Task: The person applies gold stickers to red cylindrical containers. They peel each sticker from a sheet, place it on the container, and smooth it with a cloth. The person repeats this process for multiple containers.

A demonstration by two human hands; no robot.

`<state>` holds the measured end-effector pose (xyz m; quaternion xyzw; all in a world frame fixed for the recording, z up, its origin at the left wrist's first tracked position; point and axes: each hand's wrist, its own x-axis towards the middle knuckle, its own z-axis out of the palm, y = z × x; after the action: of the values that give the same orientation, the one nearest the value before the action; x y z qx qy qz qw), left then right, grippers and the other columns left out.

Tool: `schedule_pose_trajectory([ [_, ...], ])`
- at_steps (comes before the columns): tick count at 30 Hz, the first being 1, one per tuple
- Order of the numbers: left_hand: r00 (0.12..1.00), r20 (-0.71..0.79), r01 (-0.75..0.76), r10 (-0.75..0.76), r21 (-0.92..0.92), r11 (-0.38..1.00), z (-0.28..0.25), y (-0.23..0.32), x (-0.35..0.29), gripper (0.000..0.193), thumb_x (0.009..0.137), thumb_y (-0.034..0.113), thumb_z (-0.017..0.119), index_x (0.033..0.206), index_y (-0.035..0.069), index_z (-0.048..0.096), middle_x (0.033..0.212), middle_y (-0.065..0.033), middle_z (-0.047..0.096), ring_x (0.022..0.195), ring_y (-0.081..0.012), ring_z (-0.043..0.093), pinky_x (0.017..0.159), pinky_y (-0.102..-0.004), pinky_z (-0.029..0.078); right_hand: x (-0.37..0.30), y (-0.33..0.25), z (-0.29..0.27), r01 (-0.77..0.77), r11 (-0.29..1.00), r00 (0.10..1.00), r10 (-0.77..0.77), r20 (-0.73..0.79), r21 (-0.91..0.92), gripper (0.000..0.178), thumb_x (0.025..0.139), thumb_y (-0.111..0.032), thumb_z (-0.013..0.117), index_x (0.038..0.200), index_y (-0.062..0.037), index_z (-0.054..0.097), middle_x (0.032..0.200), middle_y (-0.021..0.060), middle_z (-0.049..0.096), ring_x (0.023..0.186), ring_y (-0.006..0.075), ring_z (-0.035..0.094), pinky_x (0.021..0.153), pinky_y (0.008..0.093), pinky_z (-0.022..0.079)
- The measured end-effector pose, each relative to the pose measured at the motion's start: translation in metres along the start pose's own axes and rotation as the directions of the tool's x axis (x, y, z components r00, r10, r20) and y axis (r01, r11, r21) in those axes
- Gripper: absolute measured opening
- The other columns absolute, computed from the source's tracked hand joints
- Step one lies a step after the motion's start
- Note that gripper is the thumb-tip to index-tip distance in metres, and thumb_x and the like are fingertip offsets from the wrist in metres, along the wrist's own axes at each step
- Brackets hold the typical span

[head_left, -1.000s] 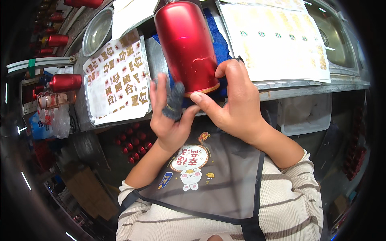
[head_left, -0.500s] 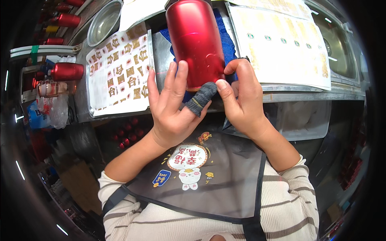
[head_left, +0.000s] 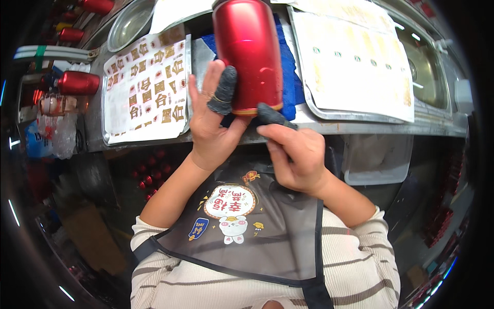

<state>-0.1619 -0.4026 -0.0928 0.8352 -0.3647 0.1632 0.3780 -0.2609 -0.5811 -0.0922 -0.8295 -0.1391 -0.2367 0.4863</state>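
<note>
A shiny red bottle (head_left: 249,56) with a gold-coloured rim at its near end lies on a blue cloth (head_left: 289,72). My left hand (head_left: 212,136) holds the bottle's near left corner, its thumb at the rim and its dark-covered index finger along the side. The other left fingers stretch upward, apart. My right hand (head_left: 301,157) is bunched at the bottle's near right corner. One finger in a dark finger cot (head_left: 275,116) reaches to the rim. The rest are curled, and whatever may be between them is hidden.
A tray with a sheet of gold-brown decals (head_left: 146,87) lies on the left, and stacked pale decal sheets (head_left: 355,67) on the right. Further off are a metal bowl (head_left: 131,26) and a sink (head_left: 429,77). More red bottles (head_left: 77,83) stand left; a translucent bin (head_left: 378,159) is below the counter.
My left hand has shifted up along the bottle's left side. My right hand has come lower and left, its covered finger now at the near rim. The view has shifted slightly.
</note>
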Motion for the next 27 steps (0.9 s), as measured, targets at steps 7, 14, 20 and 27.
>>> schedule_pose_trajectory([
  [7, 0.995, -0.046, -0.095, 0.094, -0.012, 0.995, -0.003, 0.018, 0.023, 0.053, 0.069, 0.006, 0.08, 0.12, 0.002, 0.067, 0.133, -0.0178, 0.062, 0.133, -0.0305, 0.052, 0.118, -0.0538, 0.021, -0.01, -0.01, -0.003, -0.308, 0.946, 0.94, 0.319, -0.119, 0.101, 0.024, 0.083, 0.003, 0.064, 0.107, 0.0024, 0.066, 0.077, 0.0092, 0.067, 0.048, 0.0128, 0.048, 0.048, 0.0254, 0.04],
  [14, 0.976, -0.066, -0.208, 0.206, -0.024, 0.978, 0.003, 0.016, 0.032, 0.041, 0.064, 0.003, 0.073, 0.105, -0.001, 0.07, 0.13, -0.0186, 0.063, 0.129, -0.0295, 0.055, 0.116, -0.0556, 0.026, 0.012, -0.013, -0.012, 0.112, 0.952, 0.993, -0.094, 0.074, -0.284, 0.032, 0.073, 0.003, 0.067, 0.105, -0.0029, 0.068, 0.067, 0.0036, 0.06, 0.048, 0.0184, 0.051, 0.047, 0.0324, 0.038],
  [20, 0.998, -0.028, -0.059, 0.059, -0.024, 0.998, -0.004, 0.016, 0.02, 0.083, 0.064, 0.001, 0.072, 0.143, -0.001, 0.044, 0.144, -0.0176, 0.053, 0.134, -0.0327, 0.05, 0.119, -0.0556, 0.016, 0.037, -0.019, -0.026, 0.382, 0.832, 0.886, -0.207, 0.414, -0.402, 0.042, 0.067, -0.003, 0.068, 0.109, -0.0063, 0.068, 0.061, -0.002, 0.047, 0.048, 0.0151, 0.051, 0.049, 0.031, 0.037],
  [27, 1.0, -0.017, 0.021, -0.02, 0.067, 0.998, -0.009, 0.021, 0.0, 0.091, 0.069, 0.008, 0.084, 0.146, -0.004, 0.036, 0.148, -0.0213, 0.047, 0.142, -0.0364, 0.039, 0.119, -0.0601, 0.012, 0.033, -0.002, -0.026, 0.356, 0.879, 0.923, -0.278, 0.267, -0.317, 0.033, 0.072, -0.009, 0.065, 0.104, -0.0069, 0.065, 0.073, 0.0042, 0.059, 0.048, 0.0202, 0.055, 0.047, 0.0344, 0.043],
])
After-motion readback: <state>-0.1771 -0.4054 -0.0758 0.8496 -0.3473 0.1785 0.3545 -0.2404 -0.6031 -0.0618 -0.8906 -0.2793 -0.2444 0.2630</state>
